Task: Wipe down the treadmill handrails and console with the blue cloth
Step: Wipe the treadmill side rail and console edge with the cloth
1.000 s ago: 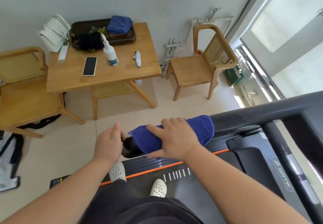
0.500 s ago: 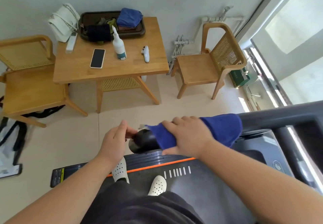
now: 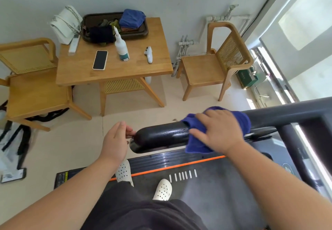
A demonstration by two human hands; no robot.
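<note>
The right hand (image 3: 218,131) curves over the cloth (image 3: 197,145), clamping it round the handrail (image 3: 161,134) partway from the rail's free end to wipe all sides, while the left hand (image 3: 115,140), loose and empty, touches that end, probably for steadiness.
</note>
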